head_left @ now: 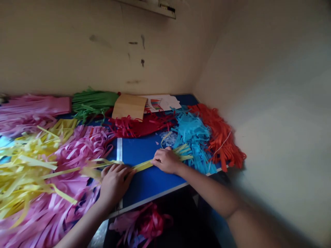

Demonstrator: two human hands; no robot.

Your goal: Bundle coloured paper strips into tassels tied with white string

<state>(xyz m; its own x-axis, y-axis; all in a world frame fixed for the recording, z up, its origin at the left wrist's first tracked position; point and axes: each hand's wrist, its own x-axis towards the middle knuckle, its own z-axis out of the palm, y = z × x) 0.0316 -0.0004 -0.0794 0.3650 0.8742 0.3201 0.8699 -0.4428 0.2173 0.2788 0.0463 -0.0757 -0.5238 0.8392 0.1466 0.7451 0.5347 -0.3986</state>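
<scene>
Two bare hands work at one yellow strip (143, 166), which lies across the middle of the frame, low over the blue tabletop (144, 150). The strip is narrow, pale yellow and flat between the hands, slanting slightly up to the right; past the right hand (168, 161) it splits into several thin loose tails that spread beside the light blue bunch. The left hand (116, 179), left of centre, has its fingers bent down and closed on the strip's left part, with more thin yellow tails, partly blurred, beyond it. The right hand's fingers are pinched narrow on the strip. Around them are cut, fringed bunches: one heap of yellow fringe (31, 162) at the left, one green bunch (94, 100) left of the top middle, one red bunch (144, 125) above the hands, one light blue bunch (192, 129) right of centre and one orange bunch (218, 137) at its right. Pink shows in two places, an upper-left pile (38, 105) and a larger lower-left pile (74, 179). One tan sheet (129, 106) and some white printed paper (164, 102) lie behind the red. One small patch of clear bits (168, 138) sits just above the right hand.
</scene>
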